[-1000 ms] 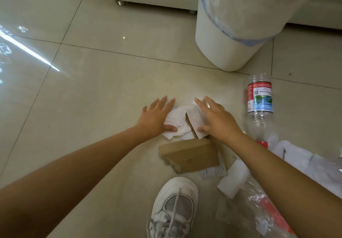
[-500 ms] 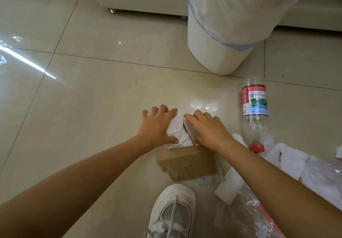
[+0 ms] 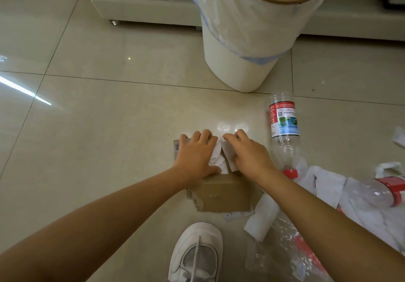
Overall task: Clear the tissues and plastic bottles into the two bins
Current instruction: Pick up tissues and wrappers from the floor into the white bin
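A crumpled white tissue (image 3: 217,158) lies on the floor between my two hands. My left hand (image 3: 196,155) curls round its left side, thumb under it. My right hand (image 3: 247,153) curls over its right side and a white paper flap (image 3: 228,154). An empty clear bottle (image 3: 283,126) with a red and blue label lies to the right, red cap toward me. A second clear bottle (image 3: 379,192) lies at the far right among white tissues (image 3: 326,185). A white bin (image 3: 252,29) lined with a plastic bag stands beyond my hands.
A brown cardboard box (image 3: 221,196) sits just under my wrists. A folded white tissue (image 3: 262,218) and crumpled clear plastic (image 3: 291,251) lie at lower right. My white shoe (image 3: 197,253) is at the bottom. A low cream cabinet (image 3: 140,8) runs along the back.
My hands have drawn together over the tissue and their fingers have curled in. The view has tilted up, showing the bin's rim.
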Tool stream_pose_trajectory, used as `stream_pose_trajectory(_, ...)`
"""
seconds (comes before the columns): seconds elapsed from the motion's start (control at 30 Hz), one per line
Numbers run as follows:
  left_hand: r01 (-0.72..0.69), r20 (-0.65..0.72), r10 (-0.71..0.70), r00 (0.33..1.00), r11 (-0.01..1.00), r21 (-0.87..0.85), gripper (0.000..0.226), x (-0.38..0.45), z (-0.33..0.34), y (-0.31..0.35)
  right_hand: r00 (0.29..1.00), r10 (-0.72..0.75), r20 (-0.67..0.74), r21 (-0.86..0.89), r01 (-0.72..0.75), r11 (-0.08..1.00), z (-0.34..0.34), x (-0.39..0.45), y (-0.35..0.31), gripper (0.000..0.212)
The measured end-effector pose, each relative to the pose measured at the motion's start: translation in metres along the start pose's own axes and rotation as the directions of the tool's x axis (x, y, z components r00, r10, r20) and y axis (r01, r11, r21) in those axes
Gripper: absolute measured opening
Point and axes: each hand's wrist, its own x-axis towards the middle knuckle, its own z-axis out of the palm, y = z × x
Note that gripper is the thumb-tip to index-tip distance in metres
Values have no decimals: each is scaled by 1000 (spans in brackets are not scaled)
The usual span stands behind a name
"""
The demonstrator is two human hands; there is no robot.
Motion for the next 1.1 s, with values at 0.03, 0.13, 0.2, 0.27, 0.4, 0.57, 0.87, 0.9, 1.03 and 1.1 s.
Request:
stream_pose_trajectory(0.03, -7, -8, 7, 1000, 1000, 13, 71, 1, 0, 1, 1000, -6, -6, 2, 6, 1000, -1, -1, 0, 57)
stream_pose_trajectory(0.13, 2, -38, -3, 999, 1000, -16, 59, 6, -2, 0, 999, -26, -42, 21, 27, 999, -6, -3, 0, 54)
stream_pose_trajectory(0.2, -26, -57, 22, 998, 998, -65, 53, 8, -4, -2, 996, -41, -79, 26, 43, 999, -12, -5, 4, 51)
stream_pose_trajectory(0.27, -83, -118, 71, 990, 992, -92, 50, 7, -5, -6, 992, -83, -97, 11, 85, 996, -17, -8, 7, 50)
stream_pose_trajectory(0.4, -74, -72, 66, 995, 991, -113, 46, 7, -8, -12, 980, -176, -91, -31, 174, 984, -25, -18, 12, 54)
stream_pose_trajectory(0.57, 57, 4, -57, 998, 966, -253, 68, 6, -10, 1, 986, -132, -102, -33, 129, 991, -26, -27, 16, 55)
stream_pose_trajectory(0.87, 47, 132, -33, 991, 993, -108, 62, 26, -5, 25, 982, -20, -190, 203, 59, 977, -18, -26, 21, 38)
stream_pose_trajectory(0.9, 39, 131, -25, 991, 994, -100, 57, 27, -4, 26, 978, -28, -205, 208, 71, 976, -18, -26, 21, 37)
stream_pose_trajectory(1.03, -17, 97, 23, 995, 998, -63, 35, 26, -6, 25, 964, -64, -257, 158, 107, 982, -24, -28, 23, 38)
stream_pose_trajectory(1.1, -61, 35, 62, 997, 997, -53, 39, 26, -19, 21, 945, -115, -305, 92, 149, 985, -30, -31, 24, 35)
